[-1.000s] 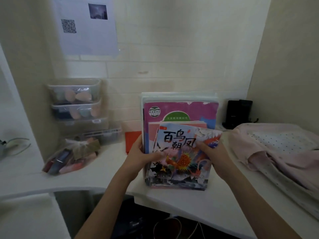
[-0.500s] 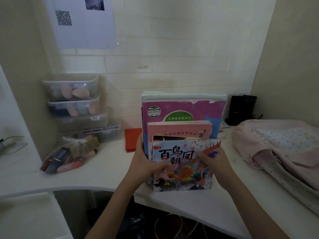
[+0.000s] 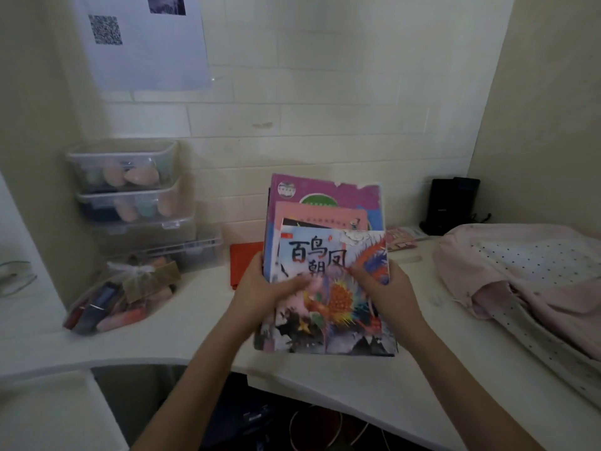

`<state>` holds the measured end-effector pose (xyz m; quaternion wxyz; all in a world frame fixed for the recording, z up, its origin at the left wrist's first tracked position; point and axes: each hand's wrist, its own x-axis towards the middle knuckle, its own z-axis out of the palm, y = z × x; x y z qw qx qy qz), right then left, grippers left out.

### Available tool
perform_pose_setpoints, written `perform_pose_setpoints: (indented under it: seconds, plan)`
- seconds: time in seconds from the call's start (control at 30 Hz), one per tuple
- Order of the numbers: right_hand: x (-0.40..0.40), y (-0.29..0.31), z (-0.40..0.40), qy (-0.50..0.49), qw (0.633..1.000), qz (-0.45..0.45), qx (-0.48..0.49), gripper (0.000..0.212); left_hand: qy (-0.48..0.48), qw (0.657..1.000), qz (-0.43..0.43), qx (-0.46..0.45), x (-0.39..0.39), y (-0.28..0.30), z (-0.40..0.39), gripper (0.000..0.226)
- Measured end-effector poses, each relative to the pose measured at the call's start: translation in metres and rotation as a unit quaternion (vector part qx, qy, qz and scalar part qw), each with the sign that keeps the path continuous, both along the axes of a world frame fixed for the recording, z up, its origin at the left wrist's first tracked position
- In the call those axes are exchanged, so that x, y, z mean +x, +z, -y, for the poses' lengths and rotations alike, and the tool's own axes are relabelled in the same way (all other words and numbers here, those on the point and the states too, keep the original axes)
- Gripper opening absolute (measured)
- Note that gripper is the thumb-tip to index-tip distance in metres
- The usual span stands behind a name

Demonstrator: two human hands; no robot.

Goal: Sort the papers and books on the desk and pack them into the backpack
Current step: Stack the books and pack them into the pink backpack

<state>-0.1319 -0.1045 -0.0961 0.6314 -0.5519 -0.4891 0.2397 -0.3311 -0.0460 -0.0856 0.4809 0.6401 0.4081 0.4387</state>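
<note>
White desk (image 3: 195, 327) edge runs nearest, and just beyond it the stack of books (image 3: 325, 271) stands with its bottom edge about at the desktop, leaning away toward the wall. Half a second ago it stood upright and squared; now it tips back and the top picture book (image 3: 338, 288) sits skewed. The left hand (image 3: 263, 288) clasps the stack's left edge, thumb across the cover; the right hand (image 3: 387, 291) is closed on the right edge. The tilt suggests squaring is done and the lift toward the bag is beginning. To the right lies pink dotted fabric (image 3: 520, 275), possibly the backpack, though I cannot be sure. Far left, clear plastic boxes (image 3: 130, 190) stand stacked against the wall.
</note>
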Motion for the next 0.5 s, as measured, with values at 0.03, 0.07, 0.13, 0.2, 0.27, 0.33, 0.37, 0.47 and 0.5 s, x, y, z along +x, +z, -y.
perform_pose_setpoints:
  seconds: [0.03,0.07,0.13,0.2,0.27,0.33,0.37,0.47,0.5]
  plan:
    - [-0.001,0.0,-0.007,0.013,1.0,-0.01,-0.018,0.021,-0.017,0.999,-0.011,-0.036,-0.004,0.006,-0.009,0.053]
    - [-0.004,-0.001,-0.012,0.028,0.998,-0.026,-0.044,0.018,-0.029,0.997,-0.027,-0.064,-0.008,0.011,-0.019,0.051]
    - [-0.01,-0.011,-0.023,0.05,0.991,-0.063,-0.105,0.014,-0.033,0.992,-0.073,-0.094,-0.016,0.014,-0.037,0.044]
    - [-0.012,-0.033,-0.032,0.049,0.984,-0.062,-0.157,0.027,-0.032,0.986,-0.116,-0.119,-0.022,0.003,-0.048,0.043]
    - [-0.013,-0.051,-0.036,0.038,0.976,-0.046,-0.208,0.049,-0.043,0.978,-0.137,-0.149,-0.028,-0.014,-0.051,0.058]
    - [-0.012,-0.057,-0.037,0.035,0.969,-0.031,-0.241,0.058,-0.063,0.971,-0.144,-0.18,-0.032,-0.029,-0.053,0.082]
    - [-0.012,-0.057,-0.038,0.037,0.968,-0.03,-0.248,0.061,-0.073,0.968,-0.144,-0.194,-0.034,-0.034,-0.055,0.088]
    - [-0.011,-0.055,-0.037,0.046,0.964,-0.01,-0.262,0.071,-0.107,0.959,-0.145,-0.217,-0.037,-0.032,-0.057,0.077]
    - [-0.012,-0.054,-0.035,0.046,0.964,0.0,-0.263,0.072,-0.109,0.959,-0.148,-0.217,-0.037,-0.03,-0.056,0.076]
